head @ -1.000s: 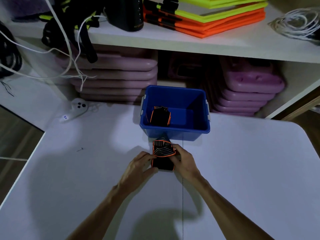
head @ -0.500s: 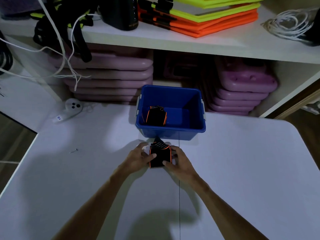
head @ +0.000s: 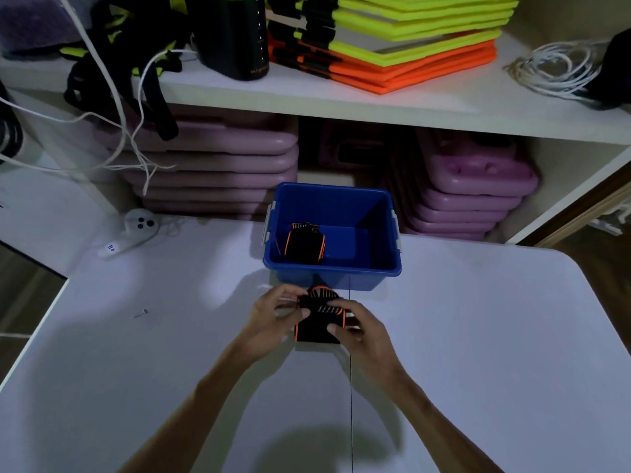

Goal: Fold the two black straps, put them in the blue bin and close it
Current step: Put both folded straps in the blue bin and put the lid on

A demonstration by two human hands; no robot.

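Hands (head: 273, 319) grip strap (head: 316, 327); bin (head: 382, 268) just beyond.

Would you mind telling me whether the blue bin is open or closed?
Open: the blue bin has no lid on, and one folded strap shows inside.

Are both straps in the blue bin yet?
No, only one folded strap lies in the blue bin; the second strap is on the table, held by the left hand and right hand.
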